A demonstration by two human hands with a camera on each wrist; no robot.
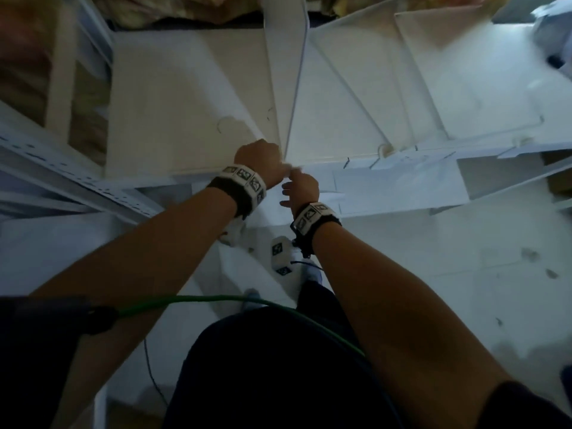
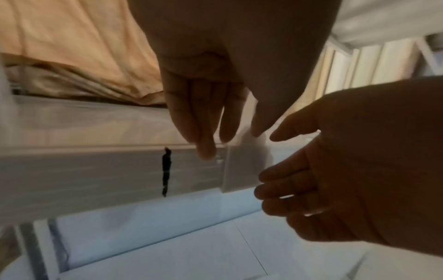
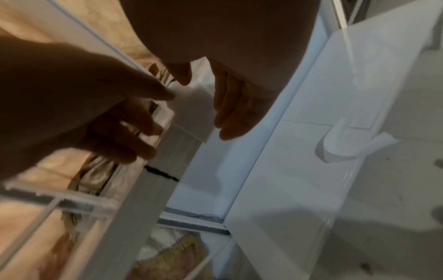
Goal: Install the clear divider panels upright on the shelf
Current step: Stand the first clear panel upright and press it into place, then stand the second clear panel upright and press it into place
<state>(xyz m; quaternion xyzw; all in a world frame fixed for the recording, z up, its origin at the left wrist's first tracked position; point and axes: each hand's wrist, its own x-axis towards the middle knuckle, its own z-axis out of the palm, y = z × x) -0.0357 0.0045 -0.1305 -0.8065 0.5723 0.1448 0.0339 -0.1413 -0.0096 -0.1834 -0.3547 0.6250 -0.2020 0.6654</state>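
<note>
A clear divider panel (image 1: 286,88) stands upright on the white shelf (image 1: 173,103), its foot at the front lip (image 2: 95,170). My left hand (image 1: 269,162) is at that foot. In the left wrist view its fingers (image 2: 206,147) and thumb sit either side of the panel's front end, pinching it. A translucent tab (image 2: 242,170) hangs over the lip. My right hand (image 1: 294,187) hovers just right of the tab (image 3: 194,113), fingers (image 3: 227,121) loosely spread and thumb near its top corner. The frames are blurred.
Two more clear panels (image 1: 349,97) (image 1: 433,72) stand to the right on the shelf. A perforated shelf upright (image 1: 77,178) runs at the left. A lower white shelf (image 1: 402,193) carries a white hook piece (image 3: 340,144). A green cable (image 1: 216,300) crosses my lap. Tan fabric (image 1: 185,10) lies behind.
</note>
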